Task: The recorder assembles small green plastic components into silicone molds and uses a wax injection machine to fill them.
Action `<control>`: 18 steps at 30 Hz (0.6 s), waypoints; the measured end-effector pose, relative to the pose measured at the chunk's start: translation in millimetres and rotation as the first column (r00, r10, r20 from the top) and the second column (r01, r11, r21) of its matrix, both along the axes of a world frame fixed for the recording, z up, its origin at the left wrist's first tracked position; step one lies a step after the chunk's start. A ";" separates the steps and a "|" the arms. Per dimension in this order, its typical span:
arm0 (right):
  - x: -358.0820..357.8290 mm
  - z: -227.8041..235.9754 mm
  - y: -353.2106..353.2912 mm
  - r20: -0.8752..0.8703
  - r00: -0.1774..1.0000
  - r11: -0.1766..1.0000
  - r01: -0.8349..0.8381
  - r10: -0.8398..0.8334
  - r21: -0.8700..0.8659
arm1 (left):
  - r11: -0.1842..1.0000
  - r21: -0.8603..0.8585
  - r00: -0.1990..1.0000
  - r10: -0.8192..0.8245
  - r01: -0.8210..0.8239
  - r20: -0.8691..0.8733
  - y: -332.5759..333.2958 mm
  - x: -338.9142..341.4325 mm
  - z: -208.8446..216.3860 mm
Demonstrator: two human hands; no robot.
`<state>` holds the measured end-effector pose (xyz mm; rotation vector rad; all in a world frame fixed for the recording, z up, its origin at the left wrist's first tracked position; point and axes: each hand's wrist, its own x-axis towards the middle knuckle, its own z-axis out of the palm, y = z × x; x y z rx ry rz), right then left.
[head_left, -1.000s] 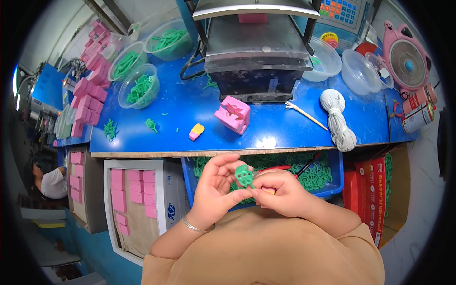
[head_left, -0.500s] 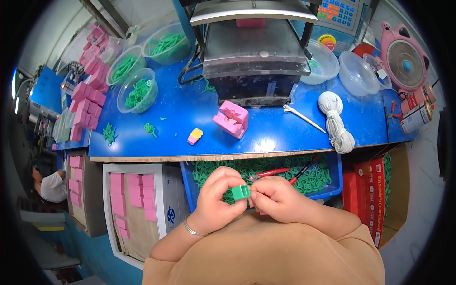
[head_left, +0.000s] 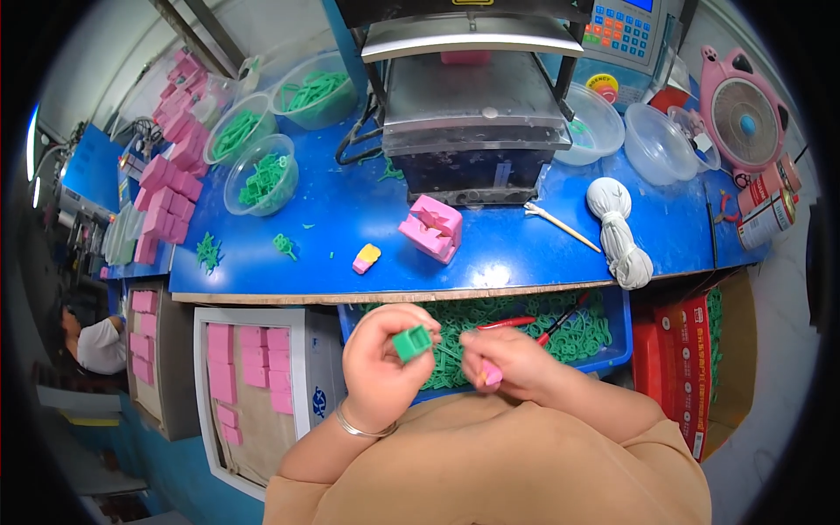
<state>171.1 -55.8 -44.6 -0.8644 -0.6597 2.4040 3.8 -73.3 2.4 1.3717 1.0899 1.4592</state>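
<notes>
My left hand (head_left: 383,359) is closed around a small green hollow square block (head_left: 409,344), its open end tilted up toward me. A short gap to the right, my right hand (head_left: 516,357) is closed on a small pink piece (head_left: 493,374), whose end pokes out below the fingers. Whether anything else lies between those fingertips is hidden. Both hands hover over a blue tray (head_left: 619,354) heaped with green moulded pieces (head_left: 573,337). Red-handled pliers (head_left: 509,322) lie on that heap, partly behind my right hand.
On the blue table (head_left: 350,206) sit a pink block with a cavity (head_left: 432,229), a pink-and-yellow piece (head_left: 367,258), a wooden stick (head_left: 564,229) and a white cloth bundle (head_left: 617,232). Behind stands a press-like machine (head_left: 477,114). Bowls of green parts (head_left: 262,184) stand left; a pink fan (head_left: 745,109) right.
My hands have moved apart, the left one shifting left with the green block, which is turned more toward me. A pink piece now shows in my right hand. The view has shifted slightly.
</notes>
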 end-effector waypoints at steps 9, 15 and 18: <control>12.2 41.7 -0.7 0.212 0.923 0.705 0.083 -0.320 0.704 | 0.689 -0.448 0.712 -0.141 0.570 0.688 -2.2 -8.6 -1.9; 11.1 47.0 1.6 0.291 0.887 0.512 -0.074 -0.359 0.856 | 0.702 -0.414 0.691 -0.154 0.580 0.706 -2.1 -5.1 -2.5; 10.3 46.2 1.9 0.229 0.887 0.307 -0.105 -0.401 0.946 | 0.727 -0.362 0.671 -0.180 0.583 0.719 -3.9 -3.5 -2.5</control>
